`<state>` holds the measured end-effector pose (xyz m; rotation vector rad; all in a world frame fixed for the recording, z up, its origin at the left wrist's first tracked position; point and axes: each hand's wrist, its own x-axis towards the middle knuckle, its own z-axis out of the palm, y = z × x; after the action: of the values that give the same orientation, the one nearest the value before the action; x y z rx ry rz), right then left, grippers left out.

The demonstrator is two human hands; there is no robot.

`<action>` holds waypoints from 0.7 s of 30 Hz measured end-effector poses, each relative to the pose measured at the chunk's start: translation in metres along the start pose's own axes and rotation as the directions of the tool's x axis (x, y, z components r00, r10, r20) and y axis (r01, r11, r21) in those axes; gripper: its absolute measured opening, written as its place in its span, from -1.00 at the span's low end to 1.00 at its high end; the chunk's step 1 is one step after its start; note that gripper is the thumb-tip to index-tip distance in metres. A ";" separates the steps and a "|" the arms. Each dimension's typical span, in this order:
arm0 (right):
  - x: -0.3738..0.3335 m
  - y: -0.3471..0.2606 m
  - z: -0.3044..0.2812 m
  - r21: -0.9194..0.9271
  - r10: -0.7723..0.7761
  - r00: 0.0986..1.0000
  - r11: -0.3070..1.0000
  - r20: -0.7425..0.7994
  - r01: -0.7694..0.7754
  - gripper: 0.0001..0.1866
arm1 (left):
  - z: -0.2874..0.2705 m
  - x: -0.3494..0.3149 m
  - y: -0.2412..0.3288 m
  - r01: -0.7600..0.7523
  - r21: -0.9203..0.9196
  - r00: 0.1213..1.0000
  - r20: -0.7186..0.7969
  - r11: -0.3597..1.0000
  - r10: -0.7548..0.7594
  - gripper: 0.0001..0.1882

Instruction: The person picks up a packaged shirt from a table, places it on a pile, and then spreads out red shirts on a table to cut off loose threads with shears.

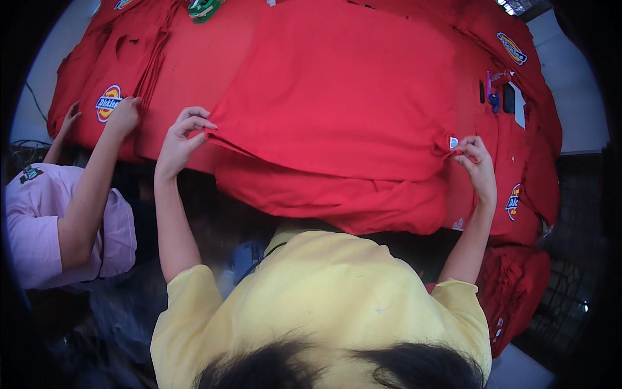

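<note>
I have the red garment stretched broad and fairly smooth over the near side of the bench. My left hand pinches its near-left corner between thumb and fingers; my right hand pinches the near-right corner beside a white label. I judge the spreading mostly done: a few ripples remain, the near edge isn't yet laid down, and I see no fold across the middle. Beneath that edge, loose red cloth bulges toward me. Farther out, badged red garments lie to my right, and a co-worker's hand touches another at left.
</note>
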<state>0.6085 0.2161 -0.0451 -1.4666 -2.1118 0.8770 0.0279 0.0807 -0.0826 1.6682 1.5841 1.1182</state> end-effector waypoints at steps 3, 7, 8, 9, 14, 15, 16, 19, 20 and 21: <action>0.018 -0.002 0.001 0.375 -0.126 0.959 0.901 -0.254 0.217 -0.91 | 0.012 0.025 0.020 -0.176 -0.199 0.981 -0.117 0.964 0.155 -0.95; 0.065 0.056 0.016 0.864 0.215 0.937 0.482 -0.277 0.145 -0.89 | 0.024 0.066 -0.021 -0.065 -0.325 0.921 -0.383 0.943 -0.068 -0.85; 0.074 0.077 0.027 0.787 0.228 0.889 0.583 -0.397 0.202 -0.87 | 0.032 0.073 -0.043 -0.063 -0.190 0.880 -0.473 0.980 -0.035 -0.78; 0.081 0.098 0.038 0.692 0.241 0.823 0.684 -0.514 0.232 -0.84 | 0.043 0.078 -0.060 -0.034 -0.172 0.863 -0.502 0.985 -0.057 -0.77; 0.074 0.085 0.078 0.141 0.255 0.598 0.963 -0.760 -0.231 -0.64 | 0.062 0.059 -0.091 0.095 -0.145 0.795 -0.584 0.985 -0.163 -0.74; 0.073 0.082 0.080 0.145 0.256 0.585 0.962 -0.769 -0.230 -0.63 | 0.063 0.058 -0.091 0.105 -0.143 0.791 -0.588 0.984 -0.170 -0.74; 0.073 0.081 0.081 0.146 0.253 0.573 0.963 -0.780 -0.227 -0.62 | 0.064 0.059 -0.088 0.113 -0.144 0.786 -0.593 0.983 -0.177 -0.74; 0.074 0.083 0.083 0.121 0.220 0.563 0.971 -0.797 -0.208 -0.60 | 0.064 0.064 -0.087 0.075 -0.242 0.788 -0.580 0.967 -0.206 -0.74; 0.074 0.085 0.082 0.108 0.203 0.568 0.974 -0.798 -0.197 -0.60 | 0.063 0.064 -0.088 0.053 -0.288 0.790 -0.574 0.956 -0.216 -0.74; 0.074 0.087 0.082 0.140 0.235 0.569 0.969 -0.788 -0.206 -0.60 | 0.062 0.063 -0.090 0.077 -0.298 0.796 -0.557 0.952 -0.239 -0.75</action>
<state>0.5869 0.2850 -0.1657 -1.6946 -1.2299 0.1982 0.0332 0.1624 -0.1781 1.0305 1.7934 1.7826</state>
